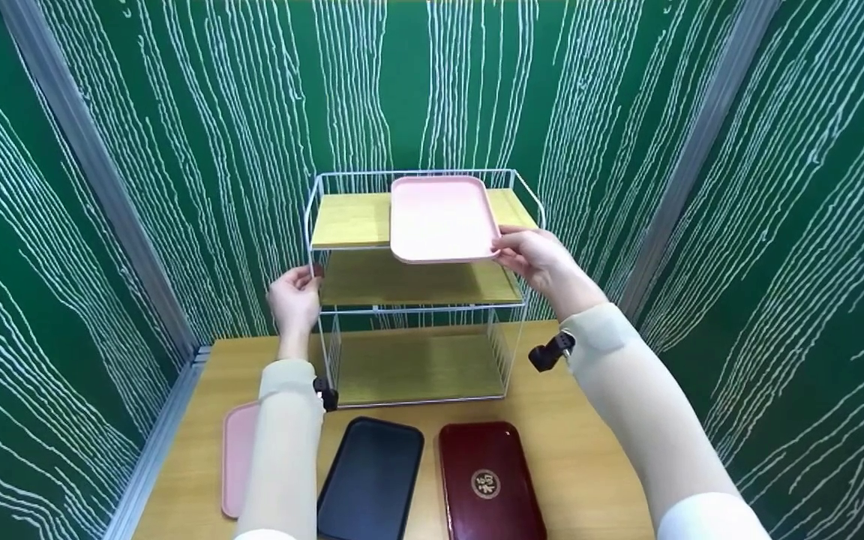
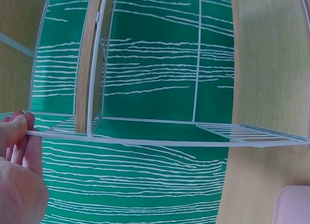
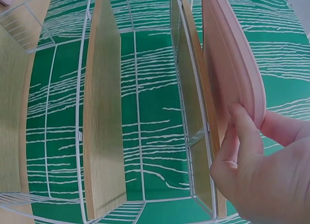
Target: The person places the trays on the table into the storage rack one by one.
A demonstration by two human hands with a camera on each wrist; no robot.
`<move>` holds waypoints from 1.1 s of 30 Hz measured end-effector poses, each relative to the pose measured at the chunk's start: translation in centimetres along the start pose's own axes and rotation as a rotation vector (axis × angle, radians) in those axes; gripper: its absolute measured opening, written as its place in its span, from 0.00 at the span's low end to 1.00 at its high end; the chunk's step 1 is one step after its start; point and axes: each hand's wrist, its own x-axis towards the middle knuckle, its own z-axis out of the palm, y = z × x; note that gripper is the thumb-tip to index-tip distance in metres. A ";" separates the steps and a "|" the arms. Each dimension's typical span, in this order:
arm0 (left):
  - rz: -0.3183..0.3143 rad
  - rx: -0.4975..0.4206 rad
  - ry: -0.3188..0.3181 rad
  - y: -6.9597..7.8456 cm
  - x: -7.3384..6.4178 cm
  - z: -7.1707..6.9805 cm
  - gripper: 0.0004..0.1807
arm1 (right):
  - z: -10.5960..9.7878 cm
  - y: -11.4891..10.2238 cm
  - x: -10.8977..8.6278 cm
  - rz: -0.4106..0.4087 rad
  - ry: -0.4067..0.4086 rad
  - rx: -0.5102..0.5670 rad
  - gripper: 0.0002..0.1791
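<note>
A pink rectangular tray (image 1: 443,217) is over the top board of a white wire rack (image 1: 402,309) with three yellowish wooden shelves. My right hand (image 1: 541,262) pinches the tray's near right corner between thumb and fingers; the right wrist view shows the tray's underside (image 3: 223,73) close beside the top shelf board. On the rack's left side, my left hand (image 1: 297,300) pinches the white front upright, just below the top shelf. In the left wrist view, thumb and fingers of that hand (image 2: 22,156) close round the thin wire post.
On the wooden table (image 1: 574,450) in front of the rack lie a second pink tray (image 1: 238,457), partly behind my left forearm, a black tray (image 1: 372,476) and a dark red tray (image 1: 484,457) with a gold round emblem. Green walls with white lines (image 1: 409,90) enclose the table.
</note>
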 end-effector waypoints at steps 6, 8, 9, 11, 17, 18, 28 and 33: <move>0.018 -0.035 0.002 -0.1 0.1 0.3 0.10 | 0.1 0.3 0.8 -0.005 0.020 -0.001 0.34; 0.016 -0.042 -0.003 -0.1 0.1 0.3 0.10 | 0.0 0.4 1.0 -0.006 0.029 0.014 0.33; 0.012 -0.043 -0.004 -0.1 0.1 0.3 0.10 | 0.0 0.5 1.1 -0.006 0.033 0.025 0.32; 0.007 -0.045 -0.003 -0.1 0.1 0.3 0.10 | 0.0 0.6 1.1 -0.012 0.033 0.051 0.32; 0.016 -0.051 0.003 -0.2 0.1 0.2 0.10 | 0.0 1.6 1.0 -0.093 0.039 0.130 0.34; 0.018 -0.055 0.003 -0.2 0.1 0.2 0.11 | 0.1 1.9 1.0 -0.122 0.034 0.137 0.36; 0.019 -0.058 0.003 -0.3 0.1 0.3 0.11 | -0.8 5.7 0.8 -0.520 0.042 -0.283 0.53; 0.020 -0.060 0.004 -0.3 0.2 0.2 0.11 | -0.2 7.6 0.6 -0.681 0.195 -0.408 0.53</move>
